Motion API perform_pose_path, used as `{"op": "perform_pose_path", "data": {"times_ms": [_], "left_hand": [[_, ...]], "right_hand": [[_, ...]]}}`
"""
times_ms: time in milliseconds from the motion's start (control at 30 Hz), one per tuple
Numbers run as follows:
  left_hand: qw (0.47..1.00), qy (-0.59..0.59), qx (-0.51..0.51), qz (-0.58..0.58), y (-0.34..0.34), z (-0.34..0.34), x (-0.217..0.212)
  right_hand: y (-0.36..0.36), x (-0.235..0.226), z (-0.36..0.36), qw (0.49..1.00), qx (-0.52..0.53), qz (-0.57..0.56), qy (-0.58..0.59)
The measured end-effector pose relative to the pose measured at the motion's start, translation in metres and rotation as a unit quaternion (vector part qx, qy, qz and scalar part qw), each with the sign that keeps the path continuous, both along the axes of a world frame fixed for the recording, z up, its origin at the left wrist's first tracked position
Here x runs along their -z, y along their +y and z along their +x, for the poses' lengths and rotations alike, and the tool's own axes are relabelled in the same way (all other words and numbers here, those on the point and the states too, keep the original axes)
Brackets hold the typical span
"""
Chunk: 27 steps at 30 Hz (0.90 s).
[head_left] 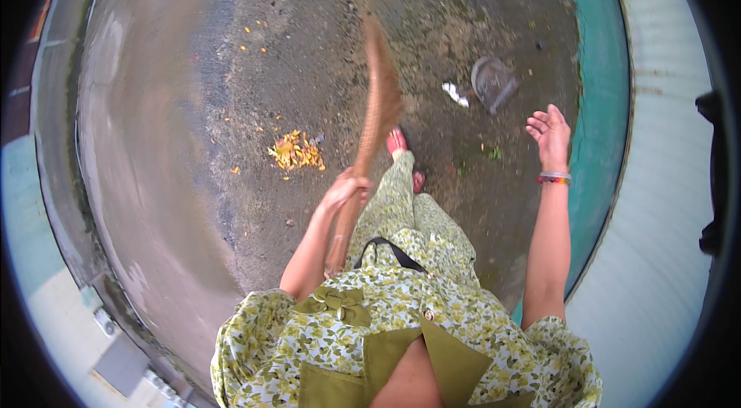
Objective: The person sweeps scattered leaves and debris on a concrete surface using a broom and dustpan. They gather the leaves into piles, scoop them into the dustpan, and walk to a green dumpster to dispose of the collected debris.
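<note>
My left hand [346,189] is closed round the handle of a brown straw broom [378,91]. The broom stands slantwise in front of me, its bristle end pointing away and smeared by motion. My right hand [550,132] is held out at the right with its fingers apart and nothing in it; a bracelet and a beaded band circle that wrist. To the left of the broom, a small heap of yellow leaves [297,152] lies on the wet ground. Nearest to my right hand on the ground are a clear plastic container [494,84] and a crumpled white scrap [455,94].
Rough wet pavement [309,60] stretches around my red shoes [397,139]. A few loose yellow leaves are scattered beyond the heap. Along the right runs a green-painted strip [600,99] below a pale wall [664,99]. A kerb [65,145] edges the far left.
</note>
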State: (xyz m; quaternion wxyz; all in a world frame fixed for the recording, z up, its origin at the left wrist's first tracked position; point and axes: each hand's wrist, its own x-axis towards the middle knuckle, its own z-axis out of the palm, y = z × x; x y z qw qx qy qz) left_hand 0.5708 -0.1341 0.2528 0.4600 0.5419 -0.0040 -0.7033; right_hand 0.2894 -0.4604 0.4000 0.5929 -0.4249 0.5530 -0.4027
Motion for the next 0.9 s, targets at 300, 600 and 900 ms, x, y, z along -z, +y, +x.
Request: {"op": "perform_pose_path", "data": {"times_ms": [300,600,900], "left_hand": [[0.991,0.091,-0.040,-0.090,-0.191,-0.020,-0.007],[0.932,0.125,-0.340,-0.021,-0.132,0.027,-0.002],[0.896,0.121,-0.400,0.151,-0.011,0.051,0.087]], "right_hand": [[-0.148,0.057,-0.008,0.830,0.104,0.307,-0.455],[-0.309,0.201,-0.029,0.872,0.296,0.239,-0.308],[-0.335,0.218,0.008,0.908,0.301,0.210,-0.205]]}}
